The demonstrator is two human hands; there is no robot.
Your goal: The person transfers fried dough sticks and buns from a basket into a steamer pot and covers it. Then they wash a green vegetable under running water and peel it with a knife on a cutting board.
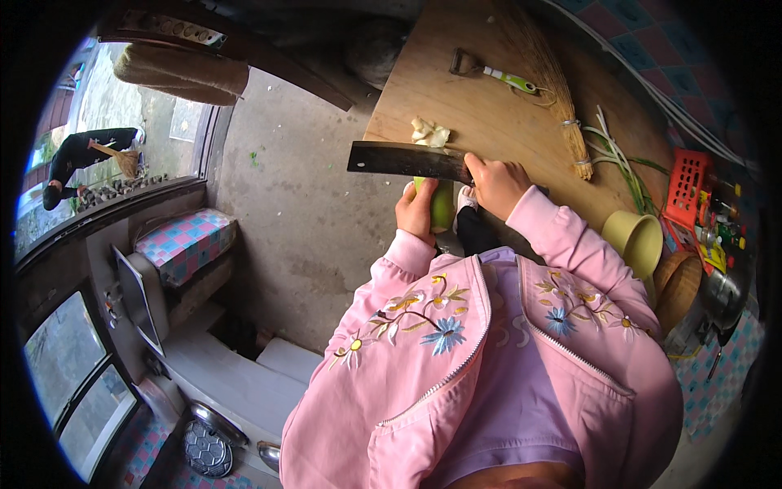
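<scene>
My right hand (498,183) grips the handle end of a dark, broad-bladed cleaver (406,160), whose blade points left and passes over the far end of a green vegetable. My left hand (416,208) is closed around that long green vegetable (442,208), below the blade. Whether the edge touches the vegetable cannot be told. Pale cut pieces (430,132) lie at the wooden table's near edge, just beyond the cleaver. Farther back on the wooden table (421,85) rests a peeler (495,74) with a green and white handle.
A straw whisk (559,116) and green onions (632,177) lie on the table. A yellow-green tub (632,241), a red plastic basket (685,186) and bottles stand at right. Concrete floor (293,183) shows at left; outside, a person (79,156) bends over near a broom (125,162).
</scene>
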